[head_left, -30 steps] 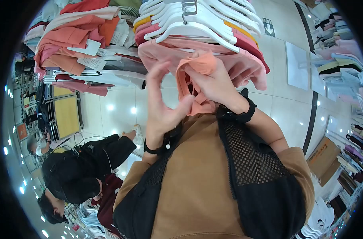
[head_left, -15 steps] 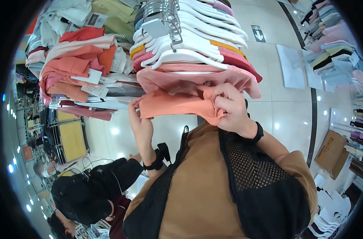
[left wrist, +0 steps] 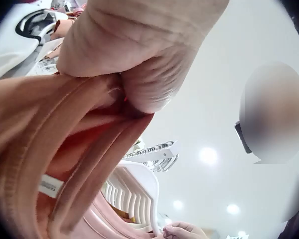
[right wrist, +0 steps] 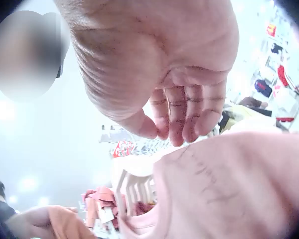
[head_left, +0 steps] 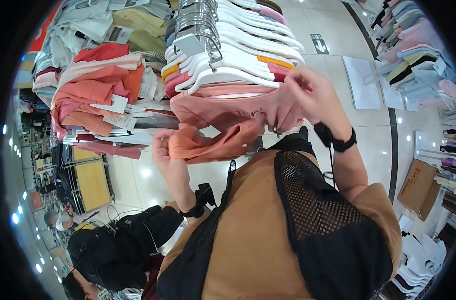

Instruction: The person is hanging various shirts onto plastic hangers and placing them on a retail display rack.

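A coral garment (head_left: pixel 213 144) hangs bunched in front of the rack, its one end gripped by my left hand (head_left: pixel 169 150). Up close in the left wrist view, the garment's banded opening and a small white label (left wrist: pixel 51 186) inside it show below the palm. My right hand (head_left: pixel 315 95) is raised beside the shoulder of a pink shirt (head_left: pixel 223 103) with dark lettering, which hangs on a white hanger (head_left: pixel 233 75). In the right wrist view the fingers (right wrist: pixel 177 117) are loosely bent above that shirt, holding nothing.
More white hangers (head_left: pixel 253 35) with clothes run back along the rail. To the left lies a heap of coral and red clothes (head_left: pixel 93 90) with tags. A person in black (head_left: pixel 118 245) is at the lower left, and a cardboard box (head_left: pixel 418 187) sits at the right.
My right hand has let go of the coral garment and moved up and right to the pink shirt's shoulder. The left hand, free a second ago, now grips the garment, which sags at its right end.
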### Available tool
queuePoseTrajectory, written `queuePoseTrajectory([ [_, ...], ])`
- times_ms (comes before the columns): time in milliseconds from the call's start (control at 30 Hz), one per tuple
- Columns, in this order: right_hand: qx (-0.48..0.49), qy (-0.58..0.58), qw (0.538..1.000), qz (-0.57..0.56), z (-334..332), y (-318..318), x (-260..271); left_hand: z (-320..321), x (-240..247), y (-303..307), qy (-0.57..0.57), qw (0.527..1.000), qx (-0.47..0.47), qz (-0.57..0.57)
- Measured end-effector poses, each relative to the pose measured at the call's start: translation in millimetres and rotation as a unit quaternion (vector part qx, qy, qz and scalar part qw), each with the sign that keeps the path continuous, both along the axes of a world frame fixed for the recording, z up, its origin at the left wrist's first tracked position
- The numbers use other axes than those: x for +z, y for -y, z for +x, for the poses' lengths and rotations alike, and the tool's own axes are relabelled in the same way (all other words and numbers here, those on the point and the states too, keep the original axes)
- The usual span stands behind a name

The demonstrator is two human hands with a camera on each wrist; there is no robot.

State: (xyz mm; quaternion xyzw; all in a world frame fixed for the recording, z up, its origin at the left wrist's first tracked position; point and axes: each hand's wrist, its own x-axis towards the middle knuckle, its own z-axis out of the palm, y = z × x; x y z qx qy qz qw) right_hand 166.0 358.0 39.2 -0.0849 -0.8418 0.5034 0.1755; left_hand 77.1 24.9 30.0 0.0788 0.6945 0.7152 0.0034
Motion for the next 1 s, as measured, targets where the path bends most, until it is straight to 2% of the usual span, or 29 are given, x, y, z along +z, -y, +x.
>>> queuePoseTrajectory([
  [33,-0.016,-0.048,0.994,0.095,-8,-10,0,1,-1,0,-0.006,0.996,-0.012,-0.091],
  [67,-0.031,-0.095,0.977,0.189,-14,-18,0,4,-1,-4,-0.009,0.993,-0.007,-0.116],
  [167,-0.004,-0.103,0.985,0.139,-30,-27,-15,4,-12,3,-0.012,0.985,-0.034,-0.169],
  [267,0.031,-0.116,0.973,0.199,-44,-34,-31,9,-9,3,-0.005,0.987,-0.02,-0.162],
  [400,0.055,-0.113,0.977,0.175,-59,-31,-28,13,-3,-1,0.027,0.987,0.007,-0.157],
  [500,0.088,-0.111,0.974,0.177,-73,-31,-22,9,-13,3,-0.002,0.983,-0.001,-0.183],
  [567,0.099,-0.032,0.988,0.109,-78,-32,-19,7,-14,3,-0.008,0.982,-0.012,-0.187],
  [700,0.094,0.001,0.991,0.093,-82,-30,-13,7,-12,0,0.006,0.984,-0.023,-0.179],
  [767,0.065,-0.09,0.983,0.145,-87,-31,-24,5,-15,2,0.001,0.982,-0.034,-0.188],
  [1000,-0.009,-0.085,0.978,0.191,-67,-40,-4,6,-18,1,0.002,0.98,-0.049,-0.191],
])
